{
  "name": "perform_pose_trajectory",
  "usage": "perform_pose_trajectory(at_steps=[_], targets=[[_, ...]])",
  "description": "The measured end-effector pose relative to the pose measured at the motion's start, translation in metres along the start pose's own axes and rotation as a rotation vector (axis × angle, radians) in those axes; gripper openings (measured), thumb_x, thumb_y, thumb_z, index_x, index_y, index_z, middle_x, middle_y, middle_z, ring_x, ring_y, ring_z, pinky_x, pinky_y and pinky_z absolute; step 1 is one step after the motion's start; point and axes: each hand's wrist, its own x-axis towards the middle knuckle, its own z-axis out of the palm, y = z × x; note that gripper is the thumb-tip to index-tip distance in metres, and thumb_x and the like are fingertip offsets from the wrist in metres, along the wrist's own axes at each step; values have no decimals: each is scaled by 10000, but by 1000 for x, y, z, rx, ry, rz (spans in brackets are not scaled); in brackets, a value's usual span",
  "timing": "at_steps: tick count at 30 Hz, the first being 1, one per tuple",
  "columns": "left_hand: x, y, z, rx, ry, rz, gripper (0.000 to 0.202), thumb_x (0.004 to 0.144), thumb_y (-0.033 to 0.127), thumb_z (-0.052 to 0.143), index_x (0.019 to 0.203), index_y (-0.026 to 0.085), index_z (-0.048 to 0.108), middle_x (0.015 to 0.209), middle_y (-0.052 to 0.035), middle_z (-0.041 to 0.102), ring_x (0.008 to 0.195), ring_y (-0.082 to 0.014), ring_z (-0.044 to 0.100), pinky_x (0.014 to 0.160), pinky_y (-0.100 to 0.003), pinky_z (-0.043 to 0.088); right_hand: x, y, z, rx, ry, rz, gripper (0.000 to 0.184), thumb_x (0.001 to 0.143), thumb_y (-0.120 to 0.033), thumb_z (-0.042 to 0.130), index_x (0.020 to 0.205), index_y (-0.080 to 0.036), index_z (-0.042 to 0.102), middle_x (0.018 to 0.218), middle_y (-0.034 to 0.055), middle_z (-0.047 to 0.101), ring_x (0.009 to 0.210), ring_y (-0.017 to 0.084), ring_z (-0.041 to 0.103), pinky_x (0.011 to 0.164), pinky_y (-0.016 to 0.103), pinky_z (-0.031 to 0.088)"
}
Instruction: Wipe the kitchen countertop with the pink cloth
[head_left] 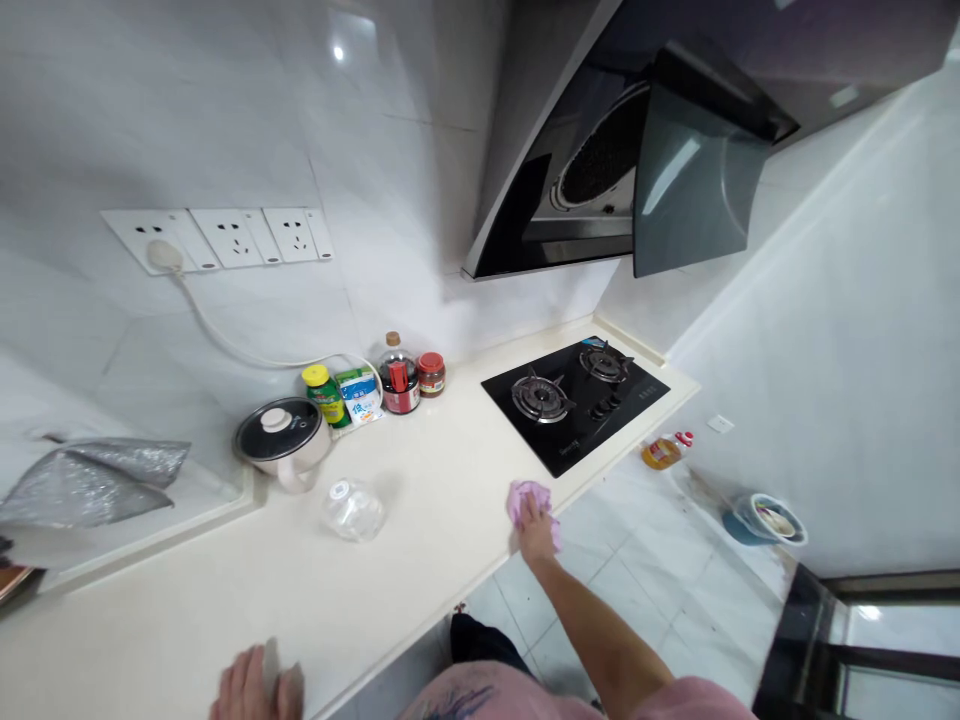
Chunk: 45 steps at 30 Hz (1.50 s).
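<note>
My right hand [535, 538] presses a pinkish-purple cloth [519, 494] onto the cream countertop [450, 500], close to its front edge and just short of the gas stove. Part of the cloth hangs beside the hand toward the edge. At the bottom of the view my left hand [253, 688] rests on the counter, thumb apart from the fingers, holding nothing. A clear plastic container [354, 510] stands on the counter ahead of the left hand.
A black two-burner stove [574, 400] lies under the range hood [637, 170]. Along the wall are an electric pot [281, 440], a yellow-capped container [325, 395], packets [360, 397], a dark bottle [399, 380] and a red-lidded jar [430, 375]. An oil bottle [664, 452] and bin [761, 520] stand below, right.
</note>
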Motion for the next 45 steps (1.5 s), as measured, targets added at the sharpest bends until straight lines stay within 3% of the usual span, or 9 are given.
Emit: perform_pose_trajectory(at_steps=[6,10,14,19,26,31,35,38,45], targets=[[2,-6,4,-29,6,20,583,786,388,526,1352,310,647,1225,-102,704,1377,-401,550,1087,-570,471,-73,-116,40,85,-261,-426,499,1034,-311,521,1524,-265,606,1688,57,471,1569,288,387,1344,543,258],[2,-9,9,-36,22,41,559,817,419,492,1338,279,638,1258,-128,695,1378,-407,546,1103,-581,460,-99,-150,43,156,-431,-663,541,1044,-396,517,1569,-269,550,1715,32,431,1564,305,379,1330,552,290],[0,-15,16,-17,57,74,596,890,458,427,1380,177,615,1383,-201,657,1410,-418,533,1127,-582,442,-92,-140,35,161,-452,-670,545,1003,-299,544,1547,-284,578,1723,11,419,1582,307,353,1330,543,287],[-3,-21,21,9,29,84,593,951,437,400,1406,118,607,1431,-220,638,1443,-381,513,1155,-532,426,-57,-87,20,59,-265,-449,564,931,-158,521,1469,-252,660,1679,70,481,1568,282,394,1329,564,263],[-9,-24,25,-6,-11,71,627,995,383,362,1496,46,532,1559,-251,534,1545,-373,385,1240,-562,338,-20,-22,8,62,-8,-169,561,992,-182,389,1498,-218,627,1681,137,463,1600,332,348,1292,624,295],[-11,-28,28,-21,-21,62,613,994,358,408,1535,88,507,1593,-223,508,1572,-359,349,1254,-561,322,-53,-57,29,66,-14,-213,558,980,-179,447,1504,-258,621,1694,98,452,1603,367,331,1293,657,287],[-11,-28,28,-11,-15,71,607,1009,368,384,1527,76,507,1591,-228,507,1574,-356,348,1261,-560,315,-100,-107,50,96,-255,-516,566,940,-188,578,1491,-305,642,1717,52,424,1605,354,327,1323,634,262],[-10,-29,28,-3,-8,82,606,1009,369,376,1515,63,511,1584,-239,511,1564,-360,363,1253,-560,327,-119,-130,56,111,-416,-617,634,892,-181,663,1501,-353,628,1727,46,405,1578,366,376,1287,668,315],[-8,-28,27,-8,11,106,629,1002,381,364,1482,11,532,1551,-287,524,1532,-406,391,1221,-595,356,-107,-114,46,189,-378,-609,668,857,-30,583,1446,-329,679,1647,36,527,1538,288,452,1299,573,343]])
